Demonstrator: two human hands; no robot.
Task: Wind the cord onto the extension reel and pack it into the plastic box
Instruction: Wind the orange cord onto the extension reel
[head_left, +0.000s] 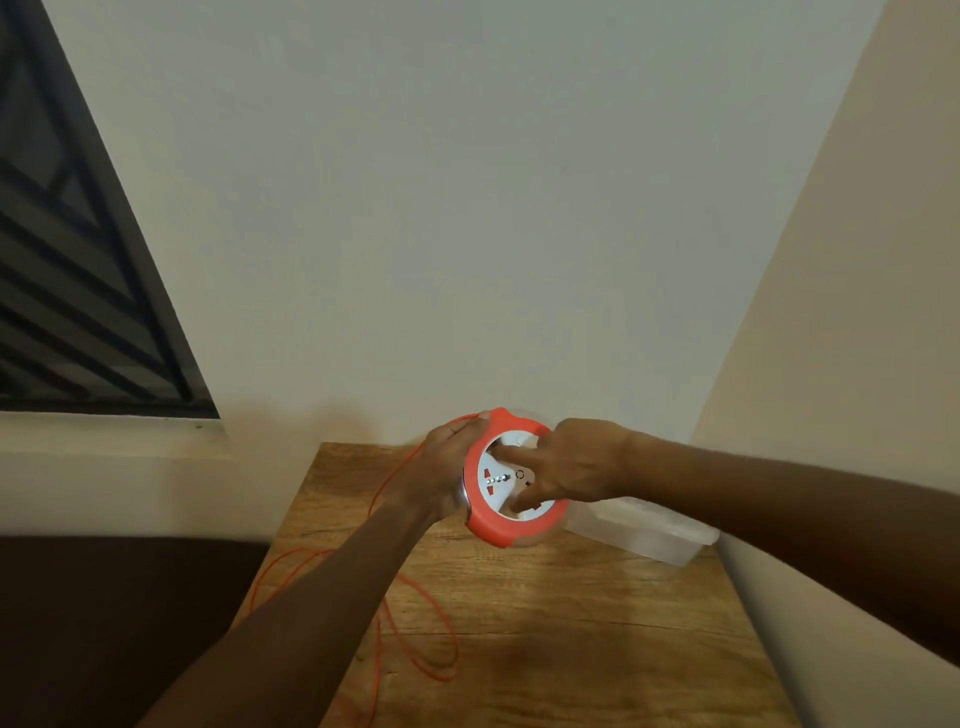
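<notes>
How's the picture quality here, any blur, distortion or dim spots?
Head view: dim, warm light; wide-angle lens splays the walls outward; slight softness everywhere; the translucent plastic box is hazy; the round orange-and-white extension reel stays readable between left hand and right hand; thin orange cord fades near the bottom edge.

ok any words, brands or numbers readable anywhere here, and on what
None can be read.
extension reel: its white face shows only red socket slots, small metal studs and a dark ring mark, no legible lettering; the right hand covers part of it.
plastic box: no label shows.
wooden table, orange cord: no print.
</notes>
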